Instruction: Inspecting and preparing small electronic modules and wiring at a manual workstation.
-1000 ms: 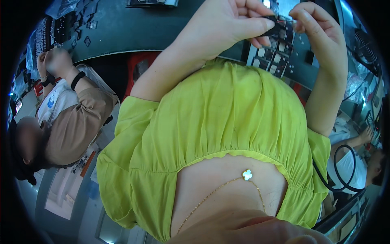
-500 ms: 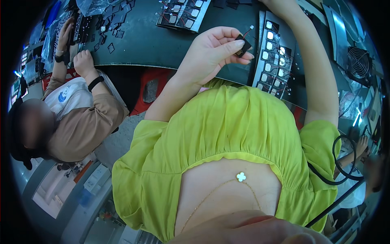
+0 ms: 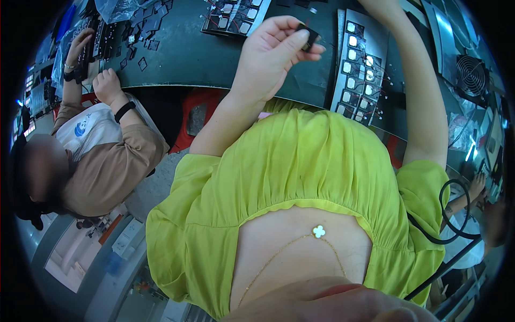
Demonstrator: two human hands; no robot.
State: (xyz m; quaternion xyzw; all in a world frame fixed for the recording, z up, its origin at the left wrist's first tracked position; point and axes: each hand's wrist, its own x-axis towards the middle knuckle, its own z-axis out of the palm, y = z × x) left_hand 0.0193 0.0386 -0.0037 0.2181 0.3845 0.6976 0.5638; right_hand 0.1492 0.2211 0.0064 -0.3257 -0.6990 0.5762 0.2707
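Note:
My left hand (image 3: 276,48) pinches a small black square part (image 3: 308,38) between thumb and fingers, above the table. A short lead with a white connector (image 3: 313,10) sticks out at its far side. To the right of this hand lies a long tray (image 3: 376,38) with rows of black-framed parts with white square faces, their thin wires and connectors hanging over the side. My right forearm (image 3: 424,86) reaches past the tray's right side, and the hand itself is cut off by the upper edge.
Another tray (image 3: 224,32) of similar parts lies at the far edge. Loose black square frames (image 3: 142,63) are scattered left on the dark green table (image 3: 177,59). A co-worker (image 3: 102,177) sits at the left. A black fan (image 3: 473,78) stands at the right, and a red stool (image 3: 188,123) is below the table.
My left hand has moved farther from my body and a little left, still holding the black part. My right forearm has shifted slightly farther out.

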